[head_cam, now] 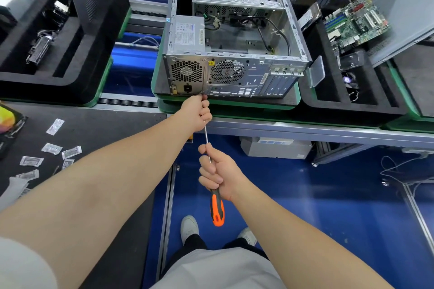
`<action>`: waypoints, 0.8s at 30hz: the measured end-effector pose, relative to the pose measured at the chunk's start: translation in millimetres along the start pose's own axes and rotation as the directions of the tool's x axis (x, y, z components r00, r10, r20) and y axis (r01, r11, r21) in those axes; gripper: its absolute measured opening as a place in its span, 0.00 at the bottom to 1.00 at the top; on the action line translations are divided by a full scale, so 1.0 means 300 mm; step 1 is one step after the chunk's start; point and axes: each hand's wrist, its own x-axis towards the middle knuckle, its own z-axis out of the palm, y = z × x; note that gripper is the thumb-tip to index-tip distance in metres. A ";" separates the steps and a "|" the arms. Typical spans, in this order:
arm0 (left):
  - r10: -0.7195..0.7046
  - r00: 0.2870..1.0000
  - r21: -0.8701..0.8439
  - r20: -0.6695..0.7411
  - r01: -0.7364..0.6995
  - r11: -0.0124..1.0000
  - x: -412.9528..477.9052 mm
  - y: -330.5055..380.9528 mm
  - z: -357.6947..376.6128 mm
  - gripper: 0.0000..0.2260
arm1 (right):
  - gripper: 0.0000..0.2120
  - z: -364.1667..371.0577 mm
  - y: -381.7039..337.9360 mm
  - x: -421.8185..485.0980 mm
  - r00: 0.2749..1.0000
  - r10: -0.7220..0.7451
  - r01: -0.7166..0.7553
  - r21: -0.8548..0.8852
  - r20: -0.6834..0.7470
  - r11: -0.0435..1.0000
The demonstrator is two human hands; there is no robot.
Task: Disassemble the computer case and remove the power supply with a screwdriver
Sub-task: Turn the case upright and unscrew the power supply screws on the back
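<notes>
An open grey computer case lies on its side on a green-edged tray, rear panel facing me. The grey power supply sits in its near-left corner, its fan grille and socket showing on the rear panel. My right hand grips the screwdriver where the metal shaft meets the orange-and-black handle. My left hand is curled round the upper shaft near the tip, right at the lower edge of the power supply's rear plate. The tip itself is hidden by my fingers.
A motherboard and a grey side panel rest in a black foam tray at the right. Another foam tray with parts stands at the left. Several small packets lie on the dark mat. Blue floor lies below the bench rail.
</notes>
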 end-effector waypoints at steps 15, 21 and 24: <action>0.095 0.990 0.100 -0.106 -0.085 0.991 -0.014 -0.020 0.018 0.13 | 0.12 0.048 0.010 0.020 0.756 -0.529 -0.222 -0.911 -0.386 0.346; 0.012 0.995 0.011 -0.104 -0.011 1.000 -0.019 0.002 0.011 0.16 | 0.17 -0.011 0.006 -0.017 0.992 -0.085 0.042 -0.397 -0.092 0.917; -0.023 0.997 -0.048 -0.073 0.019 0.999 -0.029 0.005 0.010 0.15 | 0.16 -0.037 0.035 -0.028 1.000 0.013 -0.013 -0.038 0.020 0.999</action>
